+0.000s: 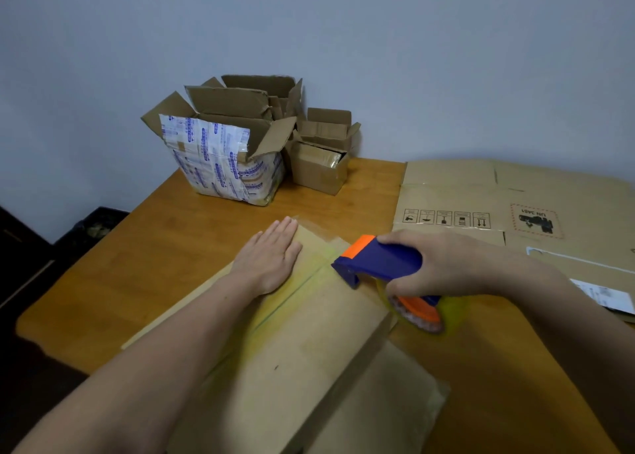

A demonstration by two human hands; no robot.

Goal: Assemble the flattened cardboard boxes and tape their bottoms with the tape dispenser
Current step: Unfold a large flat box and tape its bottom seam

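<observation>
A brown cardboard box (pixel 309 343) stands in front of me with its closed bottom flaps facing up and a seam running along the middle. My left hand (pixel 271 251) lies flat on the left flap near the far end, fingers straight. My right hand (pixel 443 264) grips the handle of a blue and orange tape dispenser (pixel 381 263). The dispenser's front end touches the box top near the seam's far end. Its roll of clear yellowish tape (pixel 426 312) hangs off the box's right edge.
The wooden table (pixel 165 247) holds several opened boxes at the back: one wrapped in printed tape (pixel 220 165) and a smaller one (pixel 323 165). A large flattened carton (pixel 515 206) with printed symbols lies at right. The table's left edge drops to a dark floor.
</observation>
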